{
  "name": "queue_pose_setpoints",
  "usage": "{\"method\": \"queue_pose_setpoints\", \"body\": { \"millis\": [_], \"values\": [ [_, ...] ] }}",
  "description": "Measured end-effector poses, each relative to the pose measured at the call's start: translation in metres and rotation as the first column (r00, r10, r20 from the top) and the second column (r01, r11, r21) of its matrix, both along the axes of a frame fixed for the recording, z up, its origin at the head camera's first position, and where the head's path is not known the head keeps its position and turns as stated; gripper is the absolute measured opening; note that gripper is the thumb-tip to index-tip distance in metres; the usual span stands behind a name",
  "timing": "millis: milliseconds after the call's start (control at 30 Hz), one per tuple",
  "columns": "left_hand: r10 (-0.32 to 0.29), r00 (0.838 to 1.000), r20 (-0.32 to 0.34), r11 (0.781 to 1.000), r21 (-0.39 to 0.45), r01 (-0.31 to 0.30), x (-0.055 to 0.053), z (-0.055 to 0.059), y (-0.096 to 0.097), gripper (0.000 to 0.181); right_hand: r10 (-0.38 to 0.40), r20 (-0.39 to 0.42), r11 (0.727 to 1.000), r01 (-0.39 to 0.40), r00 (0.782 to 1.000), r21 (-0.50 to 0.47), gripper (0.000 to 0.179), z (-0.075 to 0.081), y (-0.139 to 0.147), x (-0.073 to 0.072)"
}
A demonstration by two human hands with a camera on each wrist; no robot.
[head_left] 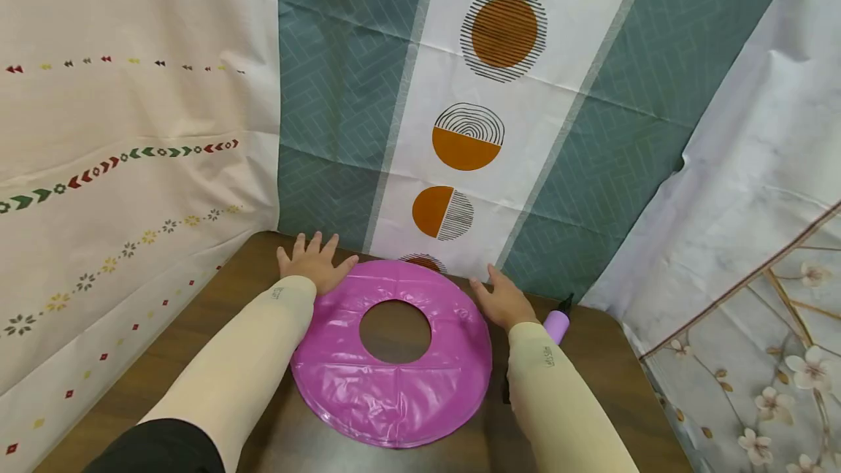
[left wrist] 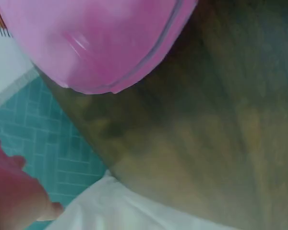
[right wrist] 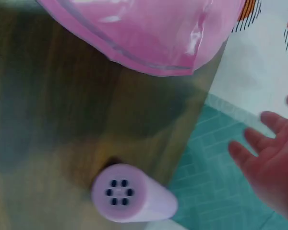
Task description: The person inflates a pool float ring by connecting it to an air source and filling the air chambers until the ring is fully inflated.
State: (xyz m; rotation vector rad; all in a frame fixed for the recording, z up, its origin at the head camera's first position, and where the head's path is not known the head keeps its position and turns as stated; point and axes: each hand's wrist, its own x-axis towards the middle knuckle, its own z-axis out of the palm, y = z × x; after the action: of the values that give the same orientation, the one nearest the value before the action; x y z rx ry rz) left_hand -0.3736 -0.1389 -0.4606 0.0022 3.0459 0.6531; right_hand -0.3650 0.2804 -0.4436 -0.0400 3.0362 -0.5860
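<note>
A pink inflatable swim ring (head_left: pixel 342 385), wrinkled and glossy with seams across it, lies flat on the brown wooden table (head_left: pixel 591 385). My left hand (head_left: pixel 312 266) is at its far left edge, fingers spread apart. Over on the far right side, my right hand (head_left: pixel 504 303) is held beside the ring with its fingers extended. In the left wrist view the ring (left wrist: pixel 96 43) shows a seamed outer edge, away from the left hand (left wrist: pixel 17 191). The right wrist view has the ring (right wrist: pixel 149 38) at the top and the right hand (right wrist: pixel 273 163) with fingers apart.
A lilac hand pump (head_left: pixel 556 325) with a black nozzle stands right of my right hand; its end with several small holes (right wrist: pixel 119 192) faces the right wrist camera. Patterned cloths hang behind the table, a teal and white one (head_left: pixel 342 130) at the back.
</note>
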Motion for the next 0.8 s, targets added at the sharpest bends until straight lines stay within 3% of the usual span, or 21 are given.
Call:
{"method": "queue_pose_setpoints", "body": {
  "millis": [100,233,333,433,467,567,700,800],
  "values": [
    [0.022,0.993,0.112,0.993,0.116,-0.035,0.003,-0.002,-0.018,0.104,-0.036,0.082,0.994,0.044,0.996,-0.105,0.091,-0.005,0.01,0.001],
    [0.002,0.982,0.189,0.969,0.242,-0.049,0.006,-0.005,-0.041,0.088,-0.077,0.132,0.965,0.107,0.988,-0.238,0.088,-0.011,0.026,0.005],
    [-0.026,0.968,0.248,0.936,0.346,-0.063,0.01,-0.007,-0.057,0.085,-0.062,0.225,0.88,0.16,0.972,-0.447,0.089,-0.011,0.037,0.01],
    [-0.062,0.932,0.356,0.867,0.482,-0.127,0.015,-0.009,-0.066,0.087,-0.033,0.342,0.73,0.256,0.939,-0.634,0.088,-0.011,0.049,0.016],
    [-0.065,0.919,0.389,0.838,0.521,-0.161,0.017,-0.01,-0.069,0.087,-0.009,0.367,0.699,0.268,0.93,-0.663,0.087,-0.012,0.051,0.018],
    [-0.068,0.886,0.459,0.772,0.587,-0.244,0.024,-0.013,-0.075,0.083,0.036,0.407,0.645,0.289,0.913,-0.707,0.079,-0.016,0.054,0.021],
    [-0.068,0.875,0.479,0.737,0.615,-0.279,0.026,-0.018,-0.076,0.077,0.082,0.424,0.606,0.293,0.902,-0.739,0.07,-0.025,0.05,0.02],
    [-0.069,0.877,0.476,0.736,0.618,-0.278,0.026,-0.019,-0.072,0.076,0.064,0.43,0.57,0.32,0.901,-0.757,0.063,-0.032,0.046,0.019]
  ]
}}
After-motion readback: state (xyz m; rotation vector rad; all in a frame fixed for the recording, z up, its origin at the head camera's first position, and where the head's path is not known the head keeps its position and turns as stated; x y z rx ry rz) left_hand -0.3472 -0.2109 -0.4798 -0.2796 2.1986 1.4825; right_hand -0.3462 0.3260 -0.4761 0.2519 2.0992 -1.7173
